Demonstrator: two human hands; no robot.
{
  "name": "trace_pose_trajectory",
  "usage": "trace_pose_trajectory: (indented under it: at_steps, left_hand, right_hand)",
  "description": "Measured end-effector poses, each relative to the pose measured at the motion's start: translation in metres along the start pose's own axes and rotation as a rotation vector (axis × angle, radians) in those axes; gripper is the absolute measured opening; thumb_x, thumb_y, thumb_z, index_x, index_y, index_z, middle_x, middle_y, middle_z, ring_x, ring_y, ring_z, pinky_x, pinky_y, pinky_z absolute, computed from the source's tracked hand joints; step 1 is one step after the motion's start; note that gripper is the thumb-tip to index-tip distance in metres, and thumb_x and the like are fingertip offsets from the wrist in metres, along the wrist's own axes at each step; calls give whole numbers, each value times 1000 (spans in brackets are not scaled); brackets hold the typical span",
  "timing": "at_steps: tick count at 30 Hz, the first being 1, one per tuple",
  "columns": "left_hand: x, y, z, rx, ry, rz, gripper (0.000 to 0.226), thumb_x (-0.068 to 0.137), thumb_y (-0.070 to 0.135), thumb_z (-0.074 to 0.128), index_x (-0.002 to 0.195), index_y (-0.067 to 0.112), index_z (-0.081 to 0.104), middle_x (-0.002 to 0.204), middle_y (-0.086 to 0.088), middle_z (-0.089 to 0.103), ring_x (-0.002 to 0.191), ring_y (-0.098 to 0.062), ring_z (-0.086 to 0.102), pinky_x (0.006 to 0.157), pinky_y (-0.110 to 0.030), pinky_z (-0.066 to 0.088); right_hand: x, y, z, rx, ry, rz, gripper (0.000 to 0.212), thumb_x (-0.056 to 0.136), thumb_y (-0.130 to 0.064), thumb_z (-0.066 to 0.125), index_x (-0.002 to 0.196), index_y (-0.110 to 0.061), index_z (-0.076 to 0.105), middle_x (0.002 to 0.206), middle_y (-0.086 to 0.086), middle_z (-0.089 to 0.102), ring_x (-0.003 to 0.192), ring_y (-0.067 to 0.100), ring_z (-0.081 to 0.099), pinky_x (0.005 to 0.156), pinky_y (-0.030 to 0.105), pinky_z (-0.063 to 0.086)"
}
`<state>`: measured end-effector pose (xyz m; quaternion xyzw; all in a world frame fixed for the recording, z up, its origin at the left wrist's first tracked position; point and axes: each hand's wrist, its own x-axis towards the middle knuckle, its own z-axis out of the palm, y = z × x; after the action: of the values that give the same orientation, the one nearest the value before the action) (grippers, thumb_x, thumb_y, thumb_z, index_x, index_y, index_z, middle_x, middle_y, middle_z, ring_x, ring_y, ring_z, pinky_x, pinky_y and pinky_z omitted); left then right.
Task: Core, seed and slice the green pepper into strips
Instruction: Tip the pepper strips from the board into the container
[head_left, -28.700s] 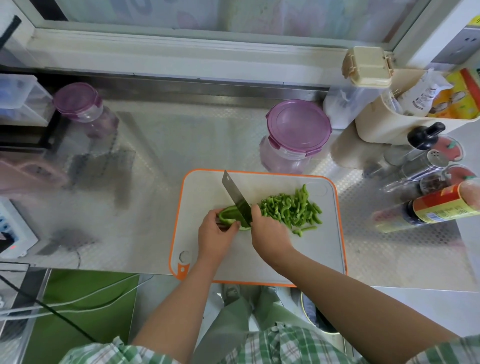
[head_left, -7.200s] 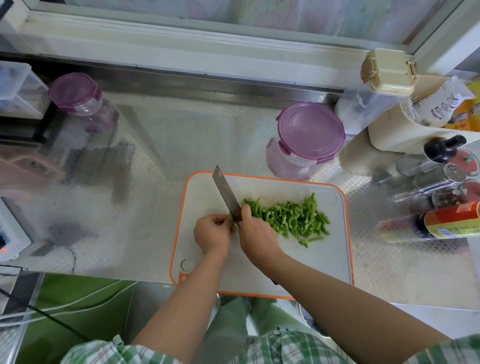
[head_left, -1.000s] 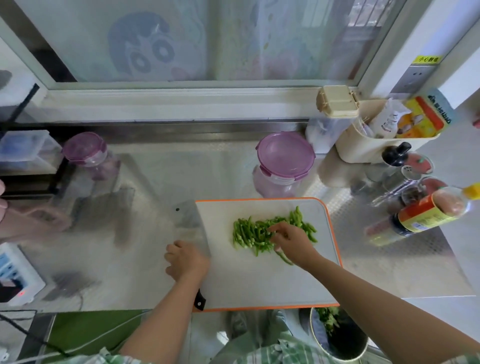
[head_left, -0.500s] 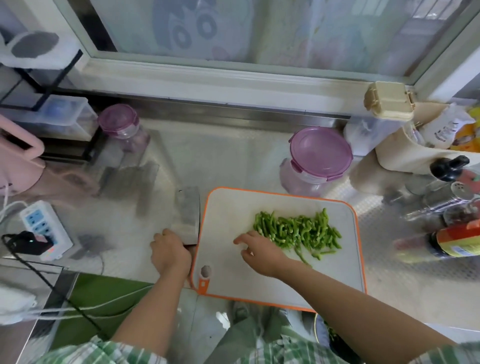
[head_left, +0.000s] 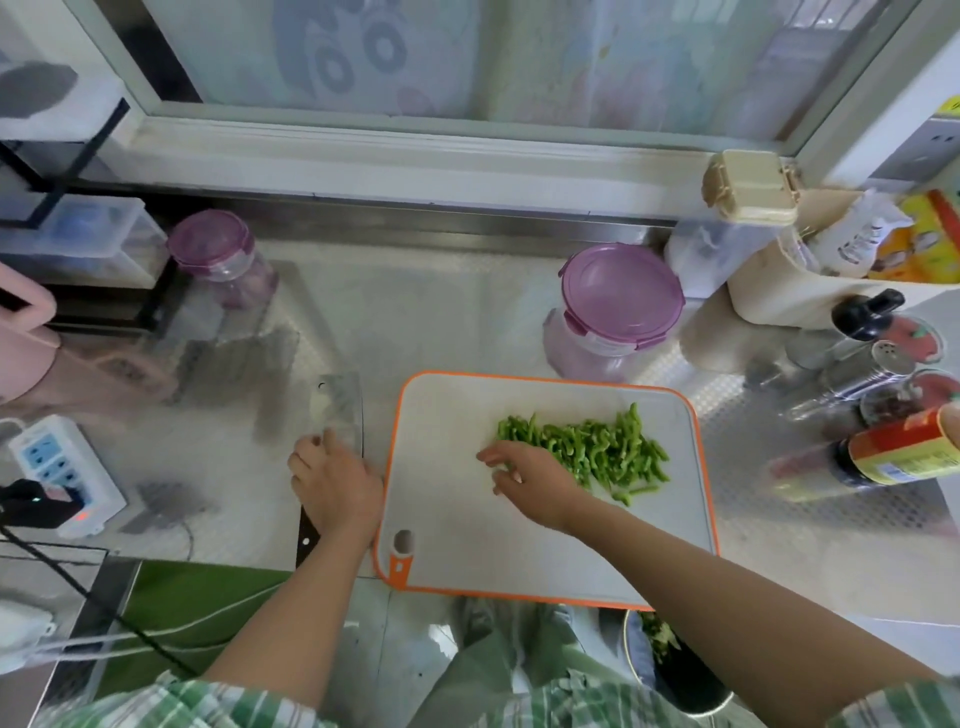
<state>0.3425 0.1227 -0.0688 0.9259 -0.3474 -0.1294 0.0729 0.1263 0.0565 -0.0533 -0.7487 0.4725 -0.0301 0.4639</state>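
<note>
A heap of green pepper strips (head_left: 589, 451) lies on the right half of the white cutting board with an orange rim (head_left: 519, 545). My right hand (head_left: 527, 475) hovers low over the board at the heap's left end, its fingers relaxed and spread, the fingertips touching or nearly touching the strips. The cleaver (head_left: 340, 410) lies flat on the steel counter just left of the board. My left hand (head_left: 335, 483) rests on top of it where blade meets handle, and the black handle end pokes out under my wrist.
A purple-lidded jar (head_left: 618, 306) stands behind the board, another (head_left: 218, 254) at the far left. Sauce bottles (head_left: 883, 457) and shakers crowd the right side. A power strip (head_left: 67, 473) lies at the left. A bin with pepper scraps (head_left: 660, 639) sits below the counter edge.
My right hand slid from the middle of the heap to its left end. My left hand stays on the cleaver beside the board. The camera view shifted.
</note>
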Motion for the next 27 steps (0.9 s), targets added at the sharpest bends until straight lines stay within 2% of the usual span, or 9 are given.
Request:
trace_pose_trajectory:
  at_steps: [2, 4, 7, 10, 13, 18, 22, 25, 27]
  left_hand:
    - [5, 25, 2, -182, -24, 123, 28, 88, 9, 58, 115, 3, 61, 118, -21, 54, 111, -39, 49, 90, -43, 41]
    - [7, 56, 4, -384, -104, 189, 25, 89, 4, 54, 110, 6, 67, 111, -17, 63, 108, -35, 56, 90, -37, 42]
    - [4, 109, 7, -591, -228, 188, 22, 90, 2, 53, 105, 6, 69, 109, -14, 69, 105, -31, 62, 88, -32, 44]
    - [0, 160, 11, -667, -345, 215, 19, 92, 5, 54, 104, 5, 69, 110, -13, 70, 107, -28, 63, 90, -31, 44]
    - [-3, 197, 15, -700, -416, 227, 21, 94, 6, 53, 109, 5, 67, 117, -11, 68, 111, -26, 61, 94, -32, 44]
    - [-3, 222, 20, -670, -484, 182, 26, 95, 11, 50, 117, 7, 63, 121, -11, 64, 113, -27, 58, 98, -35, 45]
    - [-3, 228, 25, -750, -562, 70, 18, 90, 24, 53, 104, 16, 61, 106, -16, 66, 100, -33, 62, 91, -39, 51]
    - [-5, 238, 21, -915, -628, -72, 69, 79, 59, 60, 126, 9, 52, 117, -12, 58, 105, -32, 60, 95, -46, 51]
    - [-10, 247, 15, -1104, -687, -228, 74, 83, 59, 64, 135, 12, 39, 120, -9, 50, 104, -29, 58, 87, -45, 53]
  right_hand:
    - [0, 5, -25, 194, 117, 91, 25, 94, -5, 45, 112, -13, 61, 96, 8, 68, 70, 14, 62, 70, 28, 49]
    - [3, 11, -55, 485, 250, 216, 18, 94, -1, 44, 102, -10, 58, 91, 16, 67, 66, 19, 62, 66, 33, 52]
    - [10, 22, -102, 851, 506, 371, 9, 99, -7, 47, 91, -5, 52, 86, 19, 62, 64, 23, 61, 54, 27, 52]
    - [21, 37, -137, 1066, 691, 497, 21, 98, -14, 53, 110, 3, 51, 85, 15, 56, 68, 23, 61, 67, 32, 56]
    - [33, 47, -158, 1205, 668, 605, 29, 96, -24, 60, 111, -1, 49, 83, 11, 52, 69, 23, 60, 81, 40, 57]
    - [51, 60, -166, 1198, 504, 673, 49, 92, -42, 61, 117, -1, 55, 99, 15, 56, 73, 23, 61, 54, 31, 53]
    - [58, 64, -163, 1194, 514, 587, 38, 94, -37, 60, 111, -3, 55, 94, 10, 53, 74, 20, 56, 65, 29, 55]
    - [56, 60, -160, 1167, 561, 507, 23, 92, -26, 63, 89, -5, 54, 77, 11, 50, 66, 21, 53, 69, 31, 52]
    - [49, 57, -158, 1167, 527, 440, 19, 92, -20, 63, 87, -4, 54, 74, 10, 53, 70, 24, 56, 76, 34, 53]
